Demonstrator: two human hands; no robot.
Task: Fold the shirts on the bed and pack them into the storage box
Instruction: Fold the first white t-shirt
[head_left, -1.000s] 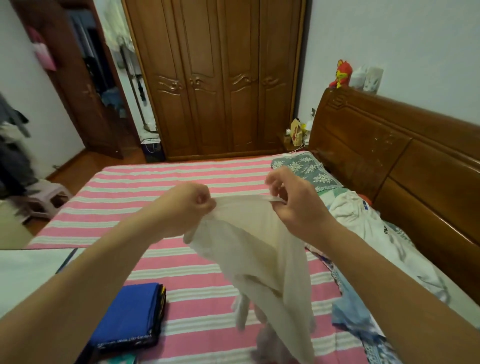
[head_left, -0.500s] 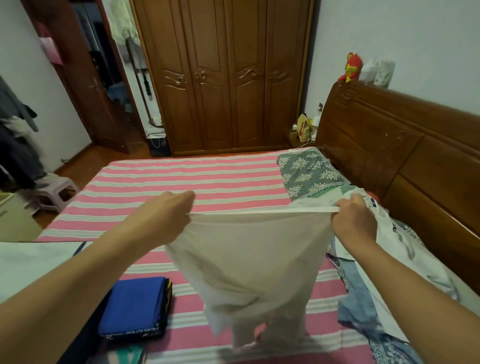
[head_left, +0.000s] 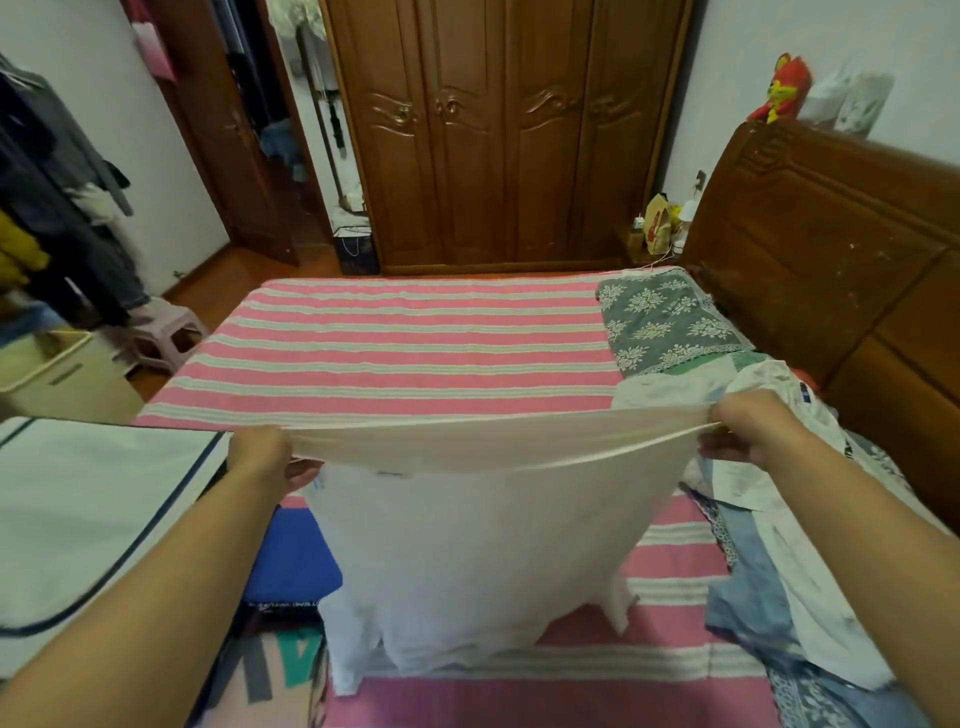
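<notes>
A wide bed covered in a pink-and-white striped woven sheet (head_left: 405, 353) is seen from its near side, with a carved dark wooden headboard (head_left: 841, 249) at the right and a tall brown panelled wooden wardrobe (head_left: 498, 130) behind it. A thin, soft cream-white shirt (head_left: 478, 545) is held stretched above the near part of the bed, its top edge pulled taut into a flat band and its body hung down in loose folds, the lower end resting crumpled on the sheet. The left end is gripped by the left hand (head_left: 265, 457), the right end is pinched by the right hand (head_left: 748, 434). A heap of unfolded white and blue patterned garments (head_left: 789, 571) is piled at the right, partly cut off by the frame. A folded bright blue garment (head_left: 296, 561) is half hidden behind the shirt. A white fabric storage box with dark piping (head_left: 93, 499) is seen at the left, blurred and cut off.
</notes>
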